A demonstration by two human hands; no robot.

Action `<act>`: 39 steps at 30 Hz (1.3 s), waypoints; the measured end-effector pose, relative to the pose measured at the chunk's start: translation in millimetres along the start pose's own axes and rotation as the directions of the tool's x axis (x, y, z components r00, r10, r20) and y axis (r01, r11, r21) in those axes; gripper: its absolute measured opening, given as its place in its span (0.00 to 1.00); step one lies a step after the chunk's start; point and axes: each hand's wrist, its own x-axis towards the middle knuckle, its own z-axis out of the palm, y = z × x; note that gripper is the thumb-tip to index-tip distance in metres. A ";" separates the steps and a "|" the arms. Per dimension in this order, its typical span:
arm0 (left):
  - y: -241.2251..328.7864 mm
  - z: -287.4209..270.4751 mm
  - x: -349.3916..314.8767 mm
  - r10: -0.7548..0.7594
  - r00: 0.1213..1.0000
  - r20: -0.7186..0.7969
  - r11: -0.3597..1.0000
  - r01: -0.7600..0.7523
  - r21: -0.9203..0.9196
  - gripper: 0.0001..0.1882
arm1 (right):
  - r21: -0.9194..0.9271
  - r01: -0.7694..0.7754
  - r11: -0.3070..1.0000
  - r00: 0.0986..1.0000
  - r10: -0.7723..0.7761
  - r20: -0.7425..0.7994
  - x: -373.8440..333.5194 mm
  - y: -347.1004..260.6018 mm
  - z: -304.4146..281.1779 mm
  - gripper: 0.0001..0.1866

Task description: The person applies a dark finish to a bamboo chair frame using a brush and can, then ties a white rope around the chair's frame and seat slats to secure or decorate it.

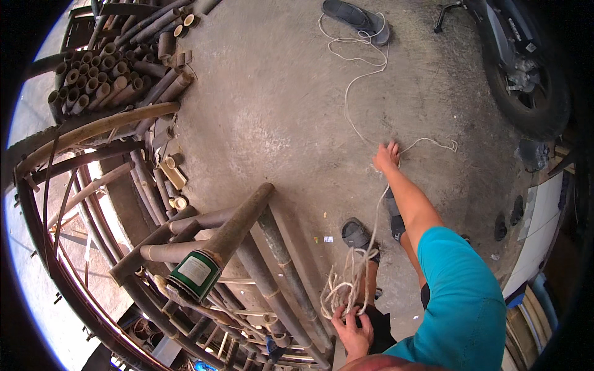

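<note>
At the bottom centre, my left hand (354, 332) is closed round a loose bundle of off-white rope (342, 288). One strand runs up from the bundle to my right hand (388, 156), which reaches far forward on a stretched arm in a teal sleeve. Its fingers are curled closed on the rope, low over the concrete floor. Beyond that hand, a thin cord (348, 102) winds across the floor to a dark slipper (357, 18), lying over it in loops. A short loose end (436, 142) trails off to the right.
A bamboo frame (263, 266) stands close on my left, with a green can (194, 272) on one pole. Cut bamboo tubes (96, 77) are piled at the far left. A motorcycle wheel (526, 93) is at right, with dark slippers (501, 227) nearer me.
</note>
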 end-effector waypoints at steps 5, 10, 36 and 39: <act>6.1 -14.9 -1.1 -0.009 0.998 0.066 0.991 0.018 -0.136 0.22 | 0.370 0.493 0.787 0.741 -0.603 0.295 -117.2 41.5 26.1 0.12; 36.9 -51.6 -21.5 0.151 0.988 -0.009 0.976 -0.150 -0.159 0.33 | 0.895 0.190 0.404 -0.291 -0.847 0.444 -354.8 18.5 -209.6 0.13; 316.8 -695.7 -148.0 -0.033 0.111 -0.993 0.004 -0.994 -0.112 0.05 | 0.678 -0.213 0.703 0.976 0.189 0.111 -642.7 325.6 -457.2 0.24; 386.3 -609.2 -119.0 0.292 0.528 -0.797 0.195 -0.849 -0.491 0.11 | 0.967 -0.043 0.250 0.971 0.237 -0.018 -625.8 270.6 -551.9 0.22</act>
